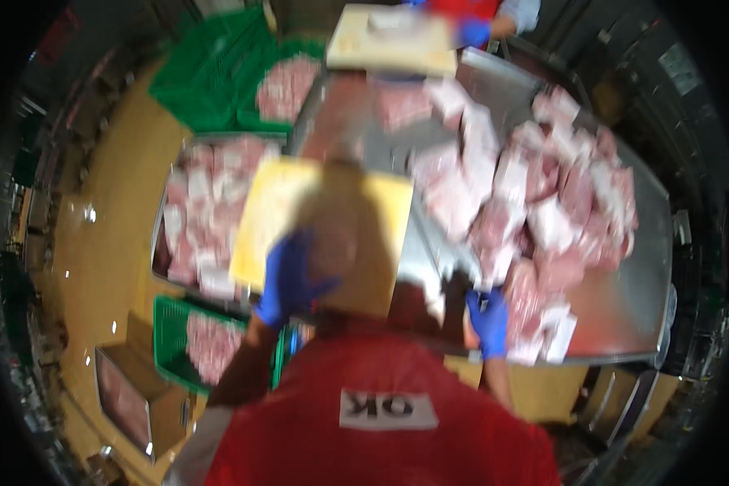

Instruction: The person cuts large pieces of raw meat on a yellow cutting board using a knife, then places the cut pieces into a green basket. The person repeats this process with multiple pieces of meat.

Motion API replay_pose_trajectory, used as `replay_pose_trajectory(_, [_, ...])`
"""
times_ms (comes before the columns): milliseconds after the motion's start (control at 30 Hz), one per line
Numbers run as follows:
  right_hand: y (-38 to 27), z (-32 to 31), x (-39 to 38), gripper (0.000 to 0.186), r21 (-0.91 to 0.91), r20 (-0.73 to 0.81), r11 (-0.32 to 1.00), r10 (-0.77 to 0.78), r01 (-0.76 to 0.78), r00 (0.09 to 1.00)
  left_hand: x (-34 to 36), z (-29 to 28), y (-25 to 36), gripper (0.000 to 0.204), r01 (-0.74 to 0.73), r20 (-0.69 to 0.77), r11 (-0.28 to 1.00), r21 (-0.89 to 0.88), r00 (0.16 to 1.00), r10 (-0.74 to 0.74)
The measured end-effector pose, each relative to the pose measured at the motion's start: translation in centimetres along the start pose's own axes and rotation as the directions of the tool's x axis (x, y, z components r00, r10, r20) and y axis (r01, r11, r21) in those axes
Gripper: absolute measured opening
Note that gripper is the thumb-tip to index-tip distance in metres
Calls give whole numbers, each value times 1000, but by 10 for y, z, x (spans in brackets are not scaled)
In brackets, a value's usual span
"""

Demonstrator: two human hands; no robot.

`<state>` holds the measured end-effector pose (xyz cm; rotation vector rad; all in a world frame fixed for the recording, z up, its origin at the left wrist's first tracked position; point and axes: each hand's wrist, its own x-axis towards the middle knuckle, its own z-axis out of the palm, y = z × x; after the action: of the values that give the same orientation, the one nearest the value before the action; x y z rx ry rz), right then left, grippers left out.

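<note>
Work looks partway done. By the near edge of the grey metal worktop [624, 312], the blue-gloved right hand [488, 322], grip unclear, sits just left of heaped pale-pink raw meat [554, 220], seemingly the remainder; the blue-gloved left hand [287, 279] spreads, apparently unladen, over the yellow rectangular board [275, 198]; past it, meat pieces [211, 194] fill a metal tray [161, 255].

A green crate [211, 69] stands forward-left of the left hand [290, 275]. A brown box [168, 405] sits on the yellow floor [109, 211], rearward-left of that hand. A co-worker [506, 18] is positioned well forward of the right hand [488, 322].
</note>
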<state>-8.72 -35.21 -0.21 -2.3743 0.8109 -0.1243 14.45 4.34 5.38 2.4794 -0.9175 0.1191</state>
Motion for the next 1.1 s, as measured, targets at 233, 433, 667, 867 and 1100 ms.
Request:
replay_pose_trajectory(233, [26, 49, -6, 23, 138, -46, 990, -20, 26, 999, 63, 24, 28, 89, 87, 178, 982, 168, 977, -117])
replay_pose_trajectory(433, [13, 39, 4, 25, 219, -30, 976, 4, 2, 1000, 72, 8, 21, 73, 376, 141, 918, 128, 909, -392])
replay_pose_trajectory(667, [8, 16, -5, 22, 237, -69, 971, 58, -40, 996, 58, 10, 16, 92, 120, 198, 977, 176, 968, -154])
replay_pose_trajectory(867, [23, 14, -7, 20, 169, -391, 982, 151, -90, 908, 58, 12, 6, 123, 32, 230, 993, 115, 972, -58])
replay_pose_trajectory(1100, [61, 20, -21, 26, 164, -434, 977, 196, -136, 879, 32, 6, -4, 114, 78, 267, 984, 162, 956, -120])
